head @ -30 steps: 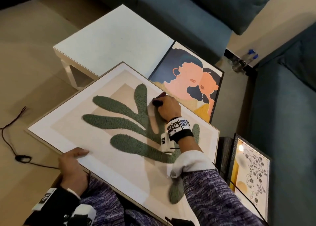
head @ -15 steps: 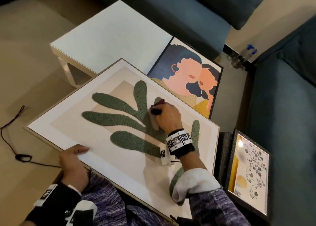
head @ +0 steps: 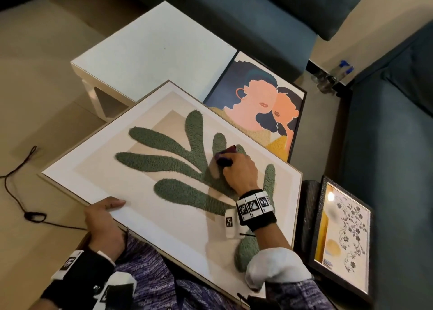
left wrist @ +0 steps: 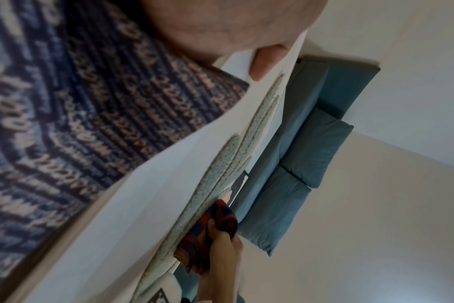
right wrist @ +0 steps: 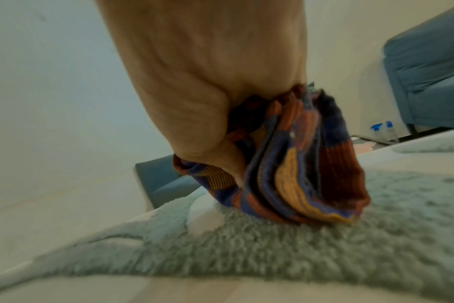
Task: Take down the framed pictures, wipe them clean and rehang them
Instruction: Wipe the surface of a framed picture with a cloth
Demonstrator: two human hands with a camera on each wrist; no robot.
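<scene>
A large framed picture point(head: 98, 169) with a tufted green leaf shape point(head: 164, 159) lies tilted across my lap. My left hand point(head: 103, 213) grips its near left edge, thumb point(left wrist: 265, 61) on the white mat. My right hand point(head: 239, 169) grips a folded striped cloth point(right wrist: 298, 174) of blue, orange and red, pressed against the green leaf near its middle. The same cloth point(left wrist: 220, 217) shows in the left wrist view against the picture's face. A picture of two faces point(head: 257, 108) leans by the white table. A dark-framed floral picture point(head: 344, 234) leans at my right.
A white low table point(head: 152, 51) stands ahead, with a teal sofa point(head: 246, 12) behind it and another sofa section point(head: 393, 169) at right. Plastic bottles point(head: 337, 75) stand in the gap between sofas. A black cord point(head: 23, 192) lies on the floor at left.
My right hand slid the cloth over the middle of the green leaf, first toward me, then back toward the leaf's far fingers. The left hand kept its hold on the frame's edge.
</scene>
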